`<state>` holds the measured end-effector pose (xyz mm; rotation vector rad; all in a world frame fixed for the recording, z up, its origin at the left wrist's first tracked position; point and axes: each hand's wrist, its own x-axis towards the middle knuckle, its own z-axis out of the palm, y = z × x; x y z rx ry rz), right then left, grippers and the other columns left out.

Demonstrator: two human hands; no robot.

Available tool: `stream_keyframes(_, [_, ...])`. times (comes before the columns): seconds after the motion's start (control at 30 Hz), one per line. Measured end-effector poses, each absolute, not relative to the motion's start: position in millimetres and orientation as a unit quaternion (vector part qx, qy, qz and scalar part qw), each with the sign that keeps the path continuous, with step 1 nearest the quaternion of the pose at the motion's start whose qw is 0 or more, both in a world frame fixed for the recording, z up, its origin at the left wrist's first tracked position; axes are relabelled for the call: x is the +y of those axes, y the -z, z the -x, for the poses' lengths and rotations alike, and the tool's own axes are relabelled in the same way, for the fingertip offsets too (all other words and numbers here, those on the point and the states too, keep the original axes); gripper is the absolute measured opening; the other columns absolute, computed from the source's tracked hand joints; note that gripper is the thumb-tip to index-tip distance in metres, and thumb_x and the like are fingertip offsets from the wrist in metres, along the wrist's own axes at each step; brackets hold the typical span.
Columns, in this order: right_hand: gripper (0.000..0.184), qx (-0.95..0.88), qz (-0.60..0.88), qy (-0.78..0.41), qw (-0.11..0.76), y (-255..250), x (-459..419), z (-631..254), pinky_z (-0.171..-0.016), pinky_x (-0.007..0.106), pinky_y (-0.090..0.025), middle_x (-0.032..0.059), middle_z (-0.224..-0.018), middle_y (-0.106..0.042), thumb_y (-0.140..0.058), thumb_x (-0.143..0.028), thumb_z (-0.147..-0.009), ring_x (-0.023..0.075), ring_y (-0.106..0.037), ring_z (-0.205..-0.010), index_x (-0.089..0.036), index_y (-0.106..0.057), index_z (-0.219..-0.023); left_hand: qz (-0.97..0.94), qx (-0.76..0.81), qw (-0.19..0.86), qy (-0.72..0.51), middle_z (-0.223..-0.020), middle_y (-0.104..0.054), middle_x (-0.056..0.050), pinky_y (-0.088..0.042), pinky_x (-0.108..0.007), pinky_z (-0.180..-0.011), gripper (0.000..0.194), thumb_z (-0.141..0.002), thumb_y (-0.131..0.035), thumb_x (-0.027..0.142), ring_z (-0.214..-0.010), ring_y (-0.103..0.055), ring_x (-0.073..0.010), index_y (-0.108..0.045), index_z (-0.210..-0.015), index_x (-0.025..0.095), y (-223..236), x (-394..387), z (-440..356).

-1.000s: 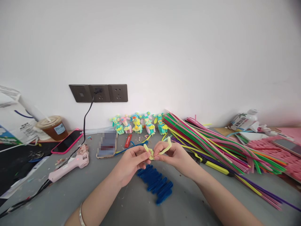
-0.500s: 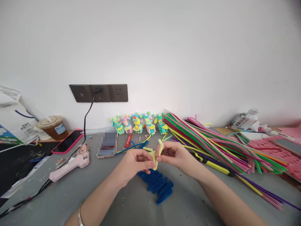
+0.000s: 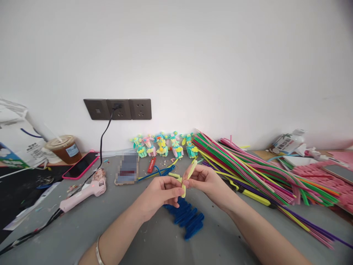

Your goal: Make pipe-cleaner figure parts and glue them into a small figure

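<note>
A pale yellow pipe cleaner (image 3: 184,191), bent into a folded shape, is pinched between both my hands above the table. My left hand (image 3: 165,191) grips its lower left part with thumb and fingers. Against its upper right part, my right hand (image 3: 200,179) presses thumb and forefinger; one strand sticks up past the fingertips. Part of the piece is hidden by the fingers. Just below lies a blue pipe cleaner bent in a zigzag (image 3: 185,219). Behind my hands are a few loose blue pipe cleaners (image 3: 167,170).
Several small pipe-cleaner figures (image 3: 161,145) stand along the wall. A large bundle of coloured pipe cleaners (image 3: 242,165) and a yellow cutter (image 3: 256,197) lie right. Left are a pink glue gun (image 3: 82,194) with its cord, two phones (image 3: 81,165) and a drink cup (image 3: 66,149).
My right fingers have shifted on the yellow pipe cleaner, and its upright strand now leans further right. Both hands remain close together. The view has shifted slightly.
</note>
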<state>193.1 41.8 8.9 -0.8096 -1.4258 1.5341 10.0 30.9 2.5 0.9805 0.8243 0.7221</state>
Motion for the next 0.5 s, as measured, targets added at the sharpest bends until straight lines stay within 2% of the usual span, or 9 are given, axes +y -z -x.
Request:
stream_keyframes(0.13, [0.026, -0.555, 0.313, -0.623, 0.454, -10.6, 40.4, -192.1, -0.059, 0.025, -0.048, -0.0007, -0.069, -0.064, -0.080, -0.036, -0.070, 0.0117, -0.058, -0.061, -0.018, -0.062, -0.076, -0.415, 0.354, 0.793, -0.272, -0.073, -0.065, -0.004, -0.043, -0.019, -0.052, 0.034, -0.069, -0.078, 0.043, -0.058, -0.055, -0.0078, -0.072, -0.080, 0.012, 0.5, 29.8, -10.8])
stream_keyframes(0.3, [0.027, -0.544, 0.312, -0.631, 0.458, -11.7, 39.1, -191.9, -0.060, 0.024, -0.046, -0.0008, -0.069, -0.062, -0.082, -0.034, -0.068, 0.0106, -0.054, -0.062, -0.017, -0.062, -0.074, -0.394, 0.324, 0.821, -0.257, -0.058, -0.061, -0.002, -0.035, -0.017, -0.045, 0.033, -0.069, -0.079, 0.042, -0.048, -0.050, -0.0057, -0.069, -0.068, 0.011, 4.0, 30.9, -9.2])
stream_keyframes(0.5, [0.024, -0.552, 0.325, -0.622, 0.451, -12.6, 39.0, -194.0, -0.061, 0.025, -0.046, 0.0011, -0.070, -0.063, -0.080, -0.036, -0.071, 0.0112, -0.053, -0.063, -0.016, -0.065, -0.072, -0.392, 0.331, 0.816, -0.266, -0.056, -0.062, -0.002, -0.039, -0.017, -0.049, 0.033, -0.066, -0.082, 0.040, -0.050, -0.052, -0.0061, -0.069, -0.064, 0.011, 3.5, 31.3, -8.7])
